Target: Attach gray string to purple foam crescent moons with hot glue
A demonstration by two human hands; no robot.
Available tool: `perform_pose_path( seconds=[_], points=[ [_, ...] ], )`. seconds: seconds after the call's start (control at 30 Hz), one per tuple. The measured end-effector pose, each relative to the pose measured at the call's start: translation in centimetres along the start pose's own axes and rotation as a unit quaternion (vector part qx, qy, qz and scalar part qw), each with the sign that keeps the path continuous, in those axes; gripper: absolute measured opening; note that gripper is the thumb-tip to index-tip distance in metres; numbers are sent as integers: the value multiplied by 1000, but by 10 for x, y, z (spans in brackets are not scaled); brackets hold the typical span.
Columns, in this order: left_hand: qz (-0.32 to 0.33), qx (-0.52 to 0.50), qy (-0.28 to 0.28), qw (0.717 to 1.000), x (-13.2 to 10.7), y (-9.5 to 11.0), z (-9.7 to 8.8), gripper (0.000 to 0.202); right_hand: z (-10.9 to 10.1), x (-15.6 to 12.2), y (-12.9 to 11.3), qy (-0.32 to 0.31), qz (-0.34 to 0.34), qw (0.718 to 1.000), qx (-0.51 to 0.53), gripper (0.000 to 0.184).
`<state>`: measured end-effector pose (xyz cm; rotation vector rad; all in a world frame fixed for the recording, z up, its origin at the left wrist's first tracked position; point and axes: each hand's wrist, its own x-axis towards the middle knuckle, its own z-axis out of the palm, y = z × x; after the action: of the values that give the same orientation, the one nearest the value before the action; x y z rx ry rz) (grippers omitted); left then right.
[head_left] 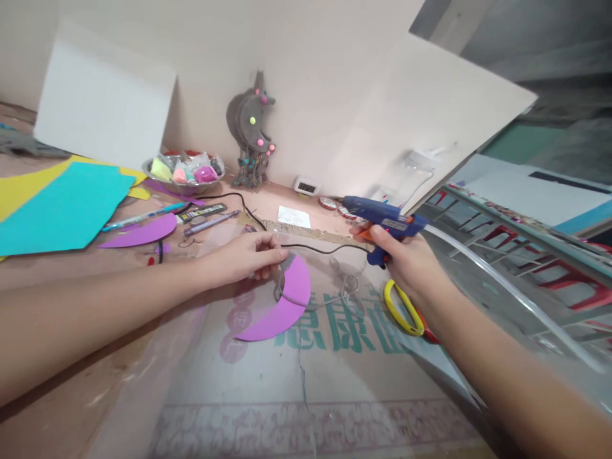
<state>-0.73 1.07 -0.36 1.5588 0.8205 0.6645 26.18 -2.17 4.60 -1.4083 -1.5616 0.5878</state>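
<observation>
My left hand rests on the table with fingers curled, pinching a small grey piece at the upper tip of a purple foam crescent. My right hand is wrapped round the handle of a blue hot glue gun, held above the table with its nozzle pointing left. A clear glue stick trails from the gun's back. The gun's black cord runs across the table behind the crescent.
Yellow-handled scissors lie under my right wrist. Teal and yellow foam sheets, another purple crescent, pens and a bowl of coloured bits sit at the left. A grey moon ornament leans on the wall. A wooden ruler lies behind.
</observation>
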Motion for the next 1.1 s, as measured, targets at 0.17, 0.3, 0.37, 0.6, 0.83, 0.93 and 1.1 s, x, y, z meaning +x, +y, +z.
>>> perform_pose_path(
  seconds=[0.17, 0.3, 0.37, 0.6, 0.83, 0.93, 1.1],
  points=[
    [-11, -11, 11, 1000, 0, 0, 1, 27, 12, 53, 17, -50, 0, 988, -143, 39],
    [-14, -23, 18, 999, 0, 0, 2, 30, 35, 95, 36, -25, 9, 976, -215, 32],
    [-17, -35, 20, 999, 0, 0, 2, 31, 47, 107, 46, -28, 10, 974, -224, 28],
    [-23, -45, 27, 998, 0, 2, 4, 31, 55, 112, 62, -101, 19, 960, -261, 35],
    [-6, -45, 15, 999, 2, -3, 2, 32, 39, 106, 60, -122, -12, 946, -299, 30],
    [-3, -44, 10, 999, 3, -5, 2, 32, 40, 104, 62, -115, -20, 944, -310, 25],
    [-12, -27, 10, 1000, 2, -4, 2, 32, 43, 103, 63, -112, -19, 939, -323, 31]
  ],
)
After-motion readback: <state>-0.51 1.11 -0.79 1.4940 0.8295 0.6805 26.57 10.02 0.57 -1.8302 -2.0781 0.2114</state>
